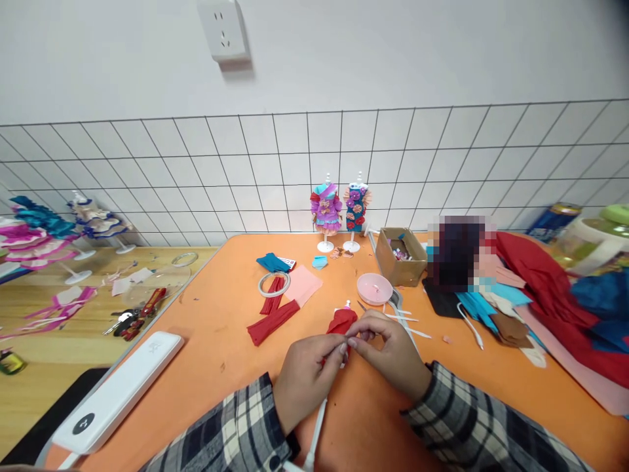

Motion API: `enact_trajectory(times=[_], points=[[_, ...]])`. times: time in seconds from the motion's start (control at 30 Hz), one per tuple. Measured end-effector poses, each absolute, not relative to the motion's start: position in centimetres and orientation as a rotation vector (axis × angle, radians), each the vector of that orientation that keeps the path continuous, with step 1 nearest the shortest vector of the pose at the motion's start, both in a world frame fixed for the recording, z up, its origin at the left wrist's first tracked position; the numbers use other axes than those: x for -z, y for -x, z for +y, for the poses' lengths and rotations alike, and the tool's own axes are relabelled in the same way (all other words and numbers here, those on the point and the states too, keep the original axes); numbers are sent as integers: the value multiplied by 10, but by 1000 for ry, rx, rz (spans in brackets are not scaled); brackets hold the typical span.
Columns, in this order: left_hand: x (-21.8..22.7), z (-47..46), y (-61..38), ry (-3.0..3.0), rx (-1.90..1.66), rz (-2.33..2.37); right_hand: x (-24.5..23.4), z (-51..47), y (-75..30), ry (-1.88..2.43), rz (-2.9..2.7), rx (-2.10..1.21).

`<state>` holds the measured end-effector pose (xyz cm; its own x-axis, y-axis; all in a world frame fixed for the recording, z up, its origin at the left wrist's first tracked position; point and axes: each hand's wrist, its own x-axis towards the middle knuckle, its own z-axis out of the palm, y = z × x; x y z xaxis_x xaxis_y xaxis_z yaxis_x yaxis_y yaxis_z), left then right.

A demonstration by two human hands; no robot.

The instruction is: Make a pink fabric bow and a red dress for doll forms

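My left hand (pixel 307 377) and my right hand (pixel 393 351) meet at the fingertips over the orange table. Both are closed in a pinch, and whatever lies between the fingertips is too small to make out. Right behind the fingers is a small white doll form wrapped in red crepe paper (pixel 343 319); the hands hide much of it. Beyond my right hand stand a pink dish (pixel 374 289) and a grey-handled tool (pixel 397 299), partly covered. Folded red paper strips (pixel 273 322), a pink paper square (pixel 303 286) and a roll of clear tape (pixel 274 284) lie left of the form.
Two dressed doll forms (pixel 326 210) stand by the tiled wall. An open cardboard box (pixel 401 265) sits behind the dish. Coloured paper (pixel 545 295) is heaped at right, near a pitcher (pixel 597 246). A long white device (pixel 120 390) with a cable lies along the left edge.
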<state>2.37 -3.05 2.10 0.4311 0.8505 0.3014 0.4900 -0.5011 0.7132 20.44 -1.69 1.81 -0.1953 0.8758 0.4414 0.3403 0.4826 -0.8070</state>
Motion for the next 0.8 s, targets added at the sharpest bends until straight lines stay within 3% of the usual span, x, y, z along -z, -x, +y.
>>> enact_trajectory(times=[0.23,0.43,0.57,0.8], points=[[-19,-30,-23,-2087,-916,1112,-15,-23,-208,964,-1968,-294],[-21,-32,-21,-2088,-857,981,-13,-17,-211,928,-1887,-568],[-20,-22,-12,-2126,-985,1201,-8,-4,-227,950,-1608,-749],[-13,8,-7,-2311,-974,1344,10,13,-251,1028,-1939,-395]])
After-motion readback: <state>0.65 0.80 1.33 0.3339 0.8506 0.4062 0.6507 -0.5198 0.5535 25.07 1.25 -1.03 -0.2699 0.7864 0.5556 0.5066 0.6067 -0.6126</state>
